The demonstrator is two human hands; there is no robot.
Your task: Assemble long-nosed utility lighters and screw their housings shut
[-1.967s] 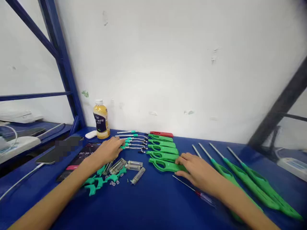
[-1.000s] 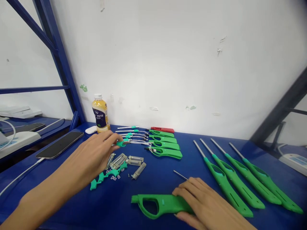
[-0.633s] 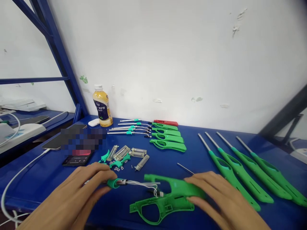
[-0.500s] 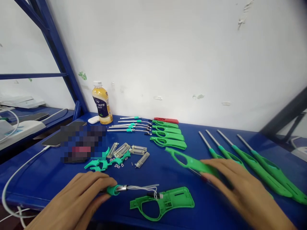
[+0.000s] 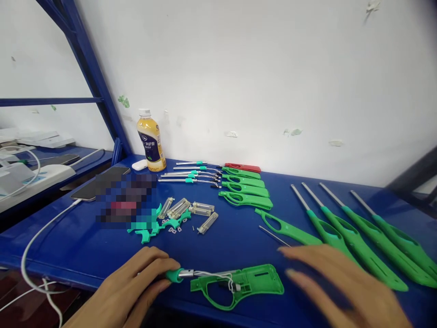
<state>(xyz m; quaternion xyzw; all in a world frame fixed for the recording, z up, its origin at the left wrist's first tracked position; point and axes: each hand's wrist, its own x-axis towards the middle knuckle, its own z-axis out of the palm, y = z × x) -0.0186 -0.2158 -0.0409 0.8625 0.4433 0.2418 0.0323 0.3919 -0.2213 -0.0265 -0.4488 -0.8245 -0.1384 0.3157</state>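
Note:
My left hand (image 5: pixel 136 287) pinches a metal tube with a teal collar (image 5: pixel 175 274) at the near edge of the blue table (image 5: pixel 85 255). The tube's white wires trail into an open green handle shell (image 5: pixel 239 284) lying flat just right of it. My right hand (image 5: pixel 341 287) hovers low at the right with fingers stretched out and nothing in it, slightly blurred. Beyond its fingertips lie the other green shell half (image 5: pixel 287 230) and a thin metal rod (image 5: pixel 273 236).
Further back lie stacked green handles (image 5: pixel 246 187), several tube assemblies (image 5: pixel 191 173), clear plastic parts (image 5: pixel 191 212) and teal triggers (image 5: pixel 146 228). Several assembled green lighters (image 5: pixel 358 228) lie at the right. A bottle (image 5: pixel 151 139), a phone (image 5: pixel 102 182) and a white cable (image 5: pixel 34 246) are on the left.
My left hand brought a tube assembly from the back row to the near edge. My right hand pulled a green handle forward, split it, laid one half aside to the right, then let go.

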